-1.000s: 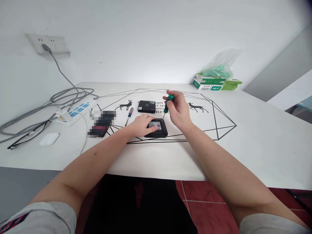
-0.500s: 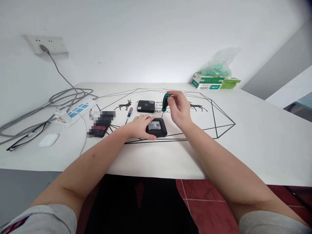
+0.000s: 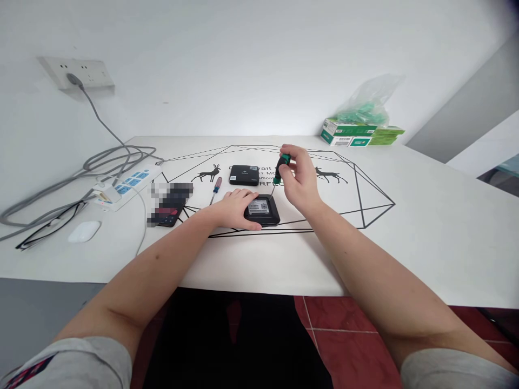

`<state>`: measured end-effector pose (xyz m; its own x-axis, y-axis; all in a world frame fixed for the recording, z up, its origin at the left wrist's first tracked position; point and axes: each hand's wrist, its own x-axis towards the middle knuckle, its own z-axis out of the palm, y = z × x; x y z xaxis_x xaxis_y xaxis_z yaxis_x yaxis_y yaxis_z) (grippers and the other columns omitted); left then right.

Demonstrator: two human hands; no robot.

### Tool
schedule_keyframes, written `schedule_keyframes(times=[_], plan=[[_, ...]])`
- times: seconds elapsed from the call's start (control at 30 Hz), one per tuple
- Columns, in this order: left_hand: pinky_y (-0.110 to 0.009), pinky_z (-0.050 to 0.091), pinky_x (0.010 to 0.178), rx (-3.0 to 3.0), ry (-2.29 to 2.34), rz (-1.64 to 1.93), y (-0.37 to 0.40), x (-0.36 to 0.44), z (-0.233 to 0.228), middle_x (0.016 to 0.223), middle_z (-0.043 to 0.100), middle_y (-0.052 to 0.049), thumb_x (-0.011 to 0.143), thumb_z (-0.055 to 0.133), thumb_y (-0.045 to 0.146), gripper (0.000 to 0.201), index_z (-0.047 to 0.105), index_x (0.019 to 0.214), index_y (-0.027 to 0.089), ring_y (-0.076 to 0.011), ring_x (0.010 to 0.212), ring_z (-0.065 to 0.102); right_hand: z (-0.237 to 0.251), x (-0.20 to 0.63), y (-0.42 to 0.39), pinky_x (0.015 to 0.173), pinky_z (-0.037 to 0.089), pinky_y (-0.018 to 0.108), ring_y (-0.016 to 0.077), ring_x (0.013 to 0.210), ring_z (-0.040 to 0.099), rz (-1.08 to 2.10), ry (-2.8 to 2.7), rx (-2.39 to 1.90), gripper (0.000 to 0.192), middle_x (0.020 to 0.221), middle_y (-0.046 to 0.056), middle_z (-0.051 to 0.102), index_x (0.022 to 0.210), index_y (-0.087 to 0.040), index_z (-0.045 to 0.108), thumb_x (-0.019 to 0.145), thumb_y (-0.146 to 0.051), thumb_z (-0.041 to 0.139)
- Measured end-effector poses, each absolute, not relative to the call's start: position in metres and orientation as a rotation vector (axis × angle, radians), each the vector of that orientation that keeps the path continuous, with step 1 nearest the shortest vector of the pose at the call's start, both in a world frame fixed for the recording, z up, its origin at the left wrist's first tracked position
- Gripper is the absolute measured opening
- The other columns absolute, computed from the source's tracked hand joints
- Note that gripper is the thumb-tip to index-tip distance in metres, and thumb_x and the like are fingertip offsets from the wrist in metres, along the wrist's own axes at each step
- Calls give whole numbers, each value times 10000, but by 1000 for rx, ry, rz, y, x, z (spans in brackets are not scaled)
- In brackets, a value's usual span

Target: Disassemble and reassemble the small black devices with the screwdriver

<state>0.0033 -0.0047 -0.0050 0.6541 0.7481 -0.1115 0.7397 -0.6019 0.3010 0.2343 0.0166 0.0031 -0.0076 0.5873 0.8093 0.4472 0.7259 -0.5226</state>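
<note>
A flat black plastic box (image 3: 270,217) with a white label lies on the table. My left hand (image 3: 237,208) grips its left side, the thumb along the near edge and the fingers at the far edge. My right hand (image 3: 300,178) is closed around the handle of a green and black screwdriver (image 3: 278,176). The screwdriver leans to the right, its shaft reaching down to the box's far edge; whether the tip sits in a screw is too small to tell. Behind the box lies a black set-top box lid (image 3: 244,175) with a logo and stickers.
A second screwdriver (image 3: 218,185) lies left of the lid, beside a partly blurred phone (image 3: 174,208). Farther left are a power strip (image 3: 132,186) with cables, eyeglasses (image 3: 48,227) and a white earbud case (image 3: 84,231). Green and white boxes (image 3: 351,129) with a plastic bag stand back right.
The screwdriver has tilted farther to the right, its handle rising slightly with my right hand. My left hand stays on the box. The whole view has shifted a little.
</note>
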Motion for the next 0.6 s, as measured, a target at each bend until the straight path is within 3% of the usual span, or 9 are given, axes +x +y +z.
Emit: schedule_keyframes(times=[0.2,0.37,0.5,0.6], plan=[[-550,239,1343,2552,1188,34,-4,3,-6,1757,370,-193,804,645,845,1169,329,1723,195,-423,1616,318,5,238,19,941,645,512,255,1069,682,-58,-1627,-859,296,1153,85,600,1235,-292,704,1031,-239,496],[-559,238,1343,2560,1182,39,-4,3,-5,1754,381,-192,802,637,847,1162,332,1718,201,-420,1618,319,5,232,17,909,656,463,242,1062,713,75,-1564,-879,205,1161,68,699,1197,-286,657,1019,-318,560],[-543,232,1349,2544,1187,27,-7,4,-1,1769,364,-188,799,646,831,1162,336,1717,190,-416,1628,309,4,231,18,942,668,486,236,1004,742,208,-1555,-950,452,1164,37,729,1233,-299,588,851,-402,805],[-543,232,1352,2539,1199,21,-8,5,0,1776,352,-188,797,648,831,1165,338,1717,186,-415,1632,303,3,231,19,948,667,514,235,959,760,259,-1542,-990,522,1133,23,738,1253,-310,564,805,-362,827]])
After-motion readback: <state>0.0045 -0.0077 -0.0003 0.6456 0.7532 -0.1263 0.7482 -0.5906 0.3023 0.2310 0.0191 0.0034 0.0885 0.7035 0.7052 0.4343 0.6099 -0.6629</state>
